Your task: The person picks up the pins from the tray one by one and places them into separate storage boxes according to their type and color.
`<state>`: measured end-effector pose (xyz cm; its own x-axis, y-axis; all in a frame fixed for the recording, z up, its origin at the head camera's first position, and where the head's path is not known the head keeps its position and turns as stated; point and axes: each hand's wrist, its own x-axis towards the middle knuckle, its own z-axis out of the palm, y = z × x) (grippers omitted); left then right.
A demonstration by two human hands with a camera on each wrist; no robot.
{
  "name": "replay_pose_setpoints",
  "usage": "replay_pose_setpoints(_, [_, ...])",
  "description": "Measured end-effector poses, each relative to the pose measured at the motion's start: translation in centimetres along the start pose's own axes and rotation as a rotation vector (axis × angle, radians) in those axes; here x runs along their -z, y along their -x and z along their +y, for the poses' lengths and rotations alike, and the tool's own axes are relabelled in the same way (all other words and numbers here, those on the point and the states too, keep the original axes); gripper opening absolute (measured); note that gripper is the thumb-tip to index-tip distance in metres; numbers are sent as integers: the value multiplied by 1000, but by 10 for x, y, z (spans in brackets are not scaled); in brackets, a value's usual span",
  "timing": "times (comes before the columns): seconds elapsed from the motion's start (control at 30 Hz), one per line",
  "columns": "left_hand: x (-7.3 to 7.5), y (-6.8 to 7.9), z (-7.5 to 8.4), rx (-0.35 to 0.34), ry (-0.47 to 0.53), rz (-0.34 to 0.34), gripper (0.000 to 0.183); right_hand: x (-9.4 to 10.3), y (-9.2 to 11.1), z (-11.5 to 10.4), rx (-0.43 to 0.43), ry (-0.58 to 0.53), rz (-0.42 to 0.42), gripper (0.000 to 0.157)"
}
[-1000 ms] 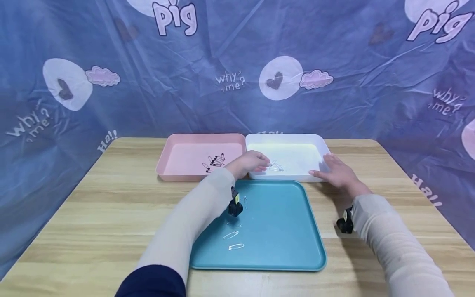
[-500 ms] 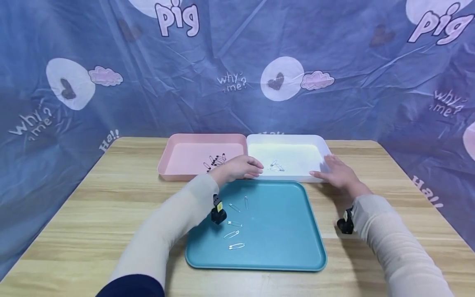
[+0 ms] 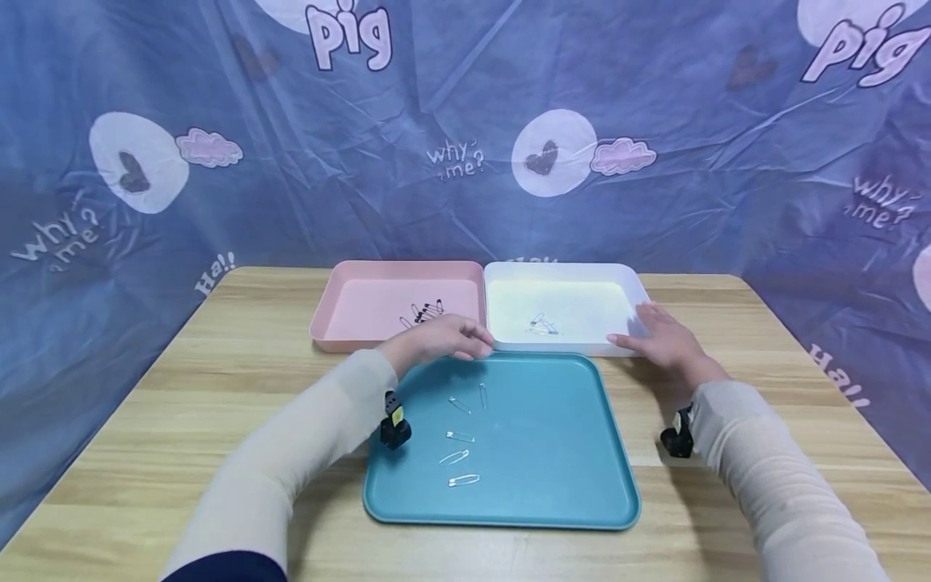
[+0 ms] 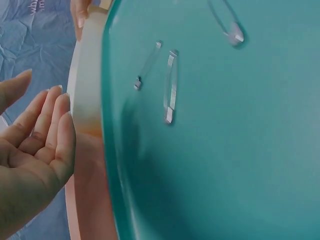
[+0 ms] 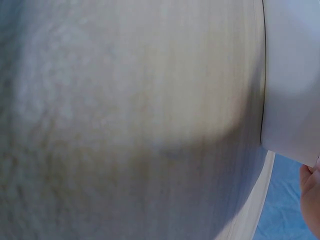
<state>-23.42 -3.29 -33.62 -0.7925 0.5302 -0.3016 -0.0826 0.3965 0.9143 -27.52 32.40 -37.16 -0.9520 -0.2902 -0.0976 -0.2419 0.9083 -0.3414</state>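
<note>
My left hand [image 3: 447, 335] hangs over the front right part of the pink tray [image 3: 336, 311] and the back edge of the teal tray [image 3: 553, 485]. In the left wrist view its fingers [image 4: 64, 137] are loosely bent and hold nothing. Several silver safety pins [image 3: 463, 480] lie apart on the teal tray's left half. A small cluster of silver safety pins [image 3: 541, 325] sits in the white tray [image 3: 582, 347]. Black safety pins [image 3: 429, 309] lie in the pink tray, partly hidden by the left hand. My right hand [image 3: 665, 339] rests at the white tray's front right corner, fingers extended, thumb at the rim.
Pink and white trays stand side by side at the back of the wooden table [image 3: 182, 420], directly behind the teal tray. A blue printed cloth [image 3: 364, 186] hangs behind the table. Each wrist carries a small black camera [image 3: 395, 422].
My left hand has drawn back leftward from the white tray to above the pink tray's corner, uncovering a safety pin on the teal tray. The right hand has stayed in place.
</note>
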Motion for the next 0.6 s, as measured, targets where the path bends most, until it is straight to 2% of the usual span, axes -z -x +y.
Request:
replay_pose_setpoints(0.17, [4, 7, -9, -5, -51, -17, 31, -1, 0, 0, -1, 3, 9, 97])
replay_pose_setpoints(0.3, [6, 12, -15, 27, -100, -23, 28, 0, -1, 0, -2, 8, 5, 97])
replay_pose_setpoints(0.6, [3, 18, -26, 63, -165, -102, 24, -1, 0, 0, -2, 6, -1, 96])
